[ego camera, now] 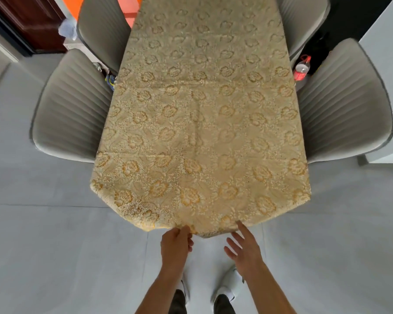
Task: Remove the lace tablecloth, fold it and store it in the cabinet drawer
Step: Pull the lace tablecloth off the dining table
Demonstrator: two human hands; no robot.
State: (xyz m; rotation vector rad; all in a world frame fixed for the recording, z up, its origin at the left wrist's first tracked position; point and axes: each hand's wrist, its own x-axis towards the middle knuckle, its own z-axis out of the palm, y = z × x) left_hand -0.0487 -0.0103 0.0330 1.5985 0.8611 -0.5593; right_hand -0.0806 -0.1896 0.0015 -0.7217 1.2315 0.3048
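Note:
A cream and gold lace tablecloth (pixel 200 114) with a rose pattern covers the whole long table and hangs over its near end. My left hand (pixel 176 244) pinches the hanging near edge of the cloth just left of centre. My right hand (pixel 244 248) hovers with fingers spread at the same edge, its fingertips touching or almost touching the hem. The table top itself is hidden under the cloth. No cabinet or drawer is in view.
Grey ribbed chairs stand tucked along both sides: two on the left (pixel 73 109) and two on the right (pixel 345 103). A plastic bottle with a red label (pixel 301 69) sits between the right chairs. Light tiled floor (pixel 55 245) surrounds me; a dark door (pixel 30 21) is far left.

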